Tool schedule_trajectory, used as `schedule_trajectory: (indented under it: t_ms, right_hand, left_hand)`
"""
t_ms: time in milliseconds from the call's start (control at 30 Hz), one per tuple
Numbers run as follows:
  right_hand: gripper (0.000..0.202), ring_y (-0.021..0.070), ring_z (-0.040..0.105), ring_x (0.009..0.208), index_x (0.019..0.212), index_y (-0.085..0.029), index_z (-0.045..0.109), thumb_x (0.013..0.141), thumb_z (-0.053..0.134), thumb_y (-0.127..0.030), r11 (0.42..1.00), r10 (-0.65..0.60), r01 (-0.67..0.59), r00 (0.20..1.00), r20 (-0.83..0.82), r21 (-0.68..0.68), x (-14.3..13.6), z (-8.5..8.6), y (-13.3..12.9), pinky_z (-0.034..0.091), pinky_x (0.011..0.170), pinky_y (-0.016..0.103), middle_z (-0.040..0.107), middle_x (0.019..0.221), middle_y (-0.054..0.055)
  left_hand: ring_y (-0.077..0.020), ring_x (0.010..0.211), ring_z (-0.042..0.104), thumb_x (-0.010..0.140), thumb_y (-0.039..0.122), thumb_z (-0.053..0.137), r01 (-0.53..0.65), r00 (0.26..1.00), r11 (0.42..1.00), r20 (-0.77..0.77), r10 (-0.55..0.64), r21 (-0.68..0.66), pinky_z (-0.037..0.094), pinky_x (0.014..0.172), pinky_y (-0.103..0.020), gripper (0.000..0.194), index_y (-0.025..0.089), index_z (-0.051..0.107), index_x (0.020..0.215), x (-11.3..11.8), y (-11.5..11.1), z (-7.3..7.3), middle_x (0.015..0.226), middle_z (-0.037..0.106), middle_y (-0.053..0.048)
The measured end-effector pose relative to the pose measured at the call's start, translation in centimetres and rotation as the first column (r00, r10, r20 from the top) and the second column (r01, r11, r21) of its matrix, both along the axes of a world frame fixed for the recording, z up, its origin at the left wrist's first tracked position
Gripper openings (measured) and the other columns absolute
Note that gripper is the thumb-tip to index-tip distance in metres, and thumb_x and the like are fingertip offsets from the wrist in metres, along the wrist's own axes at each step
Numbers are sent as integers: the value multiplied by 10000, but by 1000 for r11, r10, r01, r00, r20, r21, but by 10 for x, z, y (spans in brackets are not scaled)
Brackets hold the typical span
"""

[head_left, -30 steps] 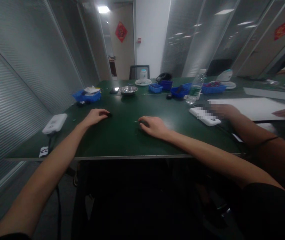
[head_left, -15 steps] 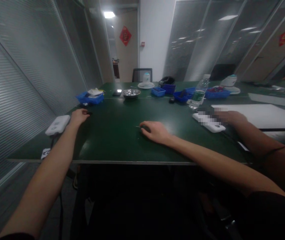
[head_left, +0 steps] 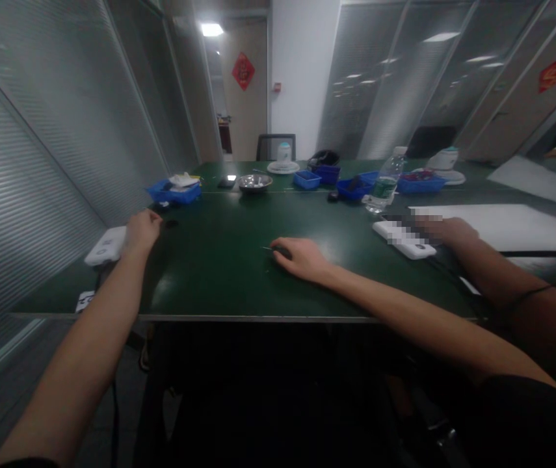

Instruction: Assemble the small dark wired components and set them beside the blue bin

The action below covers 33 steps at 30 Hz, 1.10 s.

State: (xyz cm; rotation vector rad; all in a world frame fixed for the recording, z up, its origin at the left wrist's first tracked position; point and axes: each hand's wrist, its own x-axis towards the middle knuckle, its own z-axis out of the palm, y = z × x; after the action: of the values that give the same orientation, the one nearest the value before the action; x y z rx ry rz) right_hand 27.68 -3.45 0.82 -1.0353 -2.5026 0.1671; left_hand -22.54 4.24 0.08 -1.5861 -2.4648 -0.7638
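One tool (head_left: 281, 251): in the right hand, near mid-table; thin pale tip points left, dark body mostly covered by fingers, kind unclear.
Right hand (head_left: 302, 259): curled around the tool, palm side down; well apart from the left.
Dark piece (head_left: 172, 223): on the table, just beside the left fingertips; small, blurred, kind unclear.
Left hand (head_left: 143, 230): fingers bent and close together; cannot tell whether they grasp anything.
Table (head_left: 214, 276): green; a broad bare stretch between the hands, running to the pale front edge, which passes beneath both forearms.
Left white box (head_left: 103, 248): near the left edge, partly hidden behind the left hand; limits room there.
Right white box (head_left: 415, 249): under a pixelated patch, beside a co-worker's hand (head_left: 448, 229), whose outline is partly masked.
Sheet (head_left: 512, 224): white, beyond that hand, cut off by the frame.
Far row: left tray (head_left: 183, 195), bowl (head_left: 255, 190), bottle (head_left: 383, 188); the bottle upright, partly overlapping blue trays behind it; contents hard to make out.
Forearms: both cut off at black sleeves.
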Motion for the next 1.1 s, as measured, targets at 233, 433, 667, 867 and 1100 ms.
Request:
schedule_trajectory:
  t_ms: [233,433,667,867,1100]
  right_hand:
    - [336,209,712,884,1323,-199,680,1059,546,-357,999,19,-19,1000,2,-42,0,6,-4,506,750,313,775,1168,86]
    - [328,207,714,903,1315,-203,682,1062,547,-363,999,18,-18,1000,0,-41,0,6,-4,512,781,315,774,1170,82]
    - [324,221,725,932,1313,-216,682,1059,543,-361,1000,16,-16,1000,4,-19,0,2,-2,519,794,330,774,1187,76]
    - [322,213,720,904,1314,-221,681,1059,542,-360,1000,18,-18,1000,2,-25,1,1,-2,511,773,321,778,1165,70]
    - [331,216,718,915,1319,-208,677,1058,540,-359,999,28,-28,1000,7,-24,1,1,-1,506,761,319,776,1175,74]
  left_hand:
    - [-194,947,682,932,257,747,65,996,991,47,-71,115,480,958,-290,182,143,788,1069,13,14,-13,995,775,-56]
    - [-224,974,728,886,232,745,67,989,988,121,-84,142,514,988,-311,200,158,804,1062,11,17,-16,1006,793,-94]
    - [-220,870,694,832,241,815,-44,941,993,338,4,111,513,858,-303,247,169,820,1069,12,14,-12,899,788,-35]
    - [-146,757,588,837,193,840,-76,885,993,464,26,91,437,752,-265,322,128,792,1148,14,10,-8,684,683,59]
    - [-147,781,579,864,208,829,-93,891,991,453,39,98,427,773,-265,297,122,782,1144,21,6,-5,653,644,71]
